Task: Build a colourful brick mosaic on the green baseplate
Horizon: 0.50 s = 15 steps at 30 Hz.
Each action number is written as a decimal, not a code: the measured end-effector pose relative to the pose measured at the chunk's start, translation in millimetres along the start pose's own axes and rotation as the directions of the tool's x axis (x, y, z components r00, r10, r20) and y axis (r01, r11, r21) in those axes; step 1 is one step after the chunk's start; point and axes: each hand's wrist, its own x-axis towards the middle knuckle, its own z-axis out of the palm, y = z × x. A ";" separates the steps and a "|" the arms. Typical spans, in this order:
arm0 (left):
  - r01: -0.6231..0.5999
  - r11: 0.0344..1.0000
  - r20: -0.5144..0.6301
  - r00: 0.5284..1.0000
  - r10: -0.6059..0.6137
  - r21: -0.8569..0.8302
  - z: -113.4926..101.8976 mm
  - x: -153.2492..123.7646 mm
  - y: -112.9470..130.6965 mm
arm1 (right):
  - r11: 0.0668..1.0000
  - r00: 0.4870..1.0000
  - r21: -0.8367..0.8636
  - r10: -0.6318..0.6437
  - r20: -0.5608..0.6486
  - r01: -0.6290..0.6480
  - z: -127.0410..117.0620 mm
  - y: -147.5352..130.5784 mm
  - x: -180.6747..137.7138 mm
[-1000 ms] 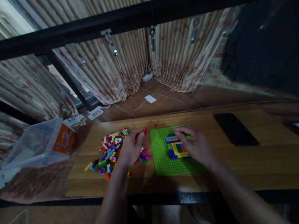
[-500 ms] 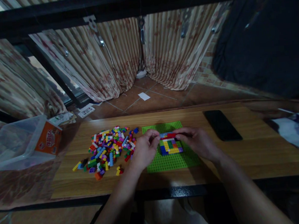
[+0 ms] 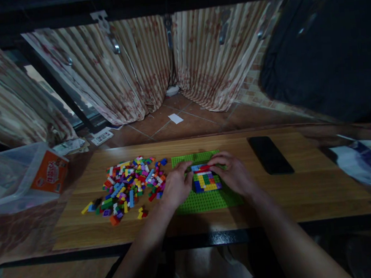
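Observation:
A block of coloured toy bricks, with yellow, green, blue, orange and purple pieces, sits on a green studded baseplate. A red brick lies along its far side, beside light blue and white pieces. My right hand grips the right end of this red brick between thumb and fingers. At the block's left edge is my left hand, thumb and forefinger apart with nothing visible between them. The fingers partly cover the far corners of the block.
Left of the baseplate, a pile of loose bricks spreads over the wooden table. A black phone lies on the right. Beyond the table's left end stands a clear plastic bin with an orange label.
My left thumb and forefinger have parted from the red brick's left end. My right hand stays on the brick. The whole view has shifted slightly, moving the scene left.

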 end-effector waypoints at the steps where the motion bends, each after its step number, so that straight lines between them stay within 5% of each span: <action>1: -0.009 1.000 0.007 1.000 0.009 0.014 1.1 -0.2 -0.6 | 1.000 1.000 -0.004 0.006 0.011 -0.006 2.4 0.7 1.1; 15: -0.184 0.941 0.105 0.982 0.160 0.286 6.0 -7.6 4.8 | 0.974 0.992 0.188 0.126 0.013 -0.126 18.2 12.4 7.8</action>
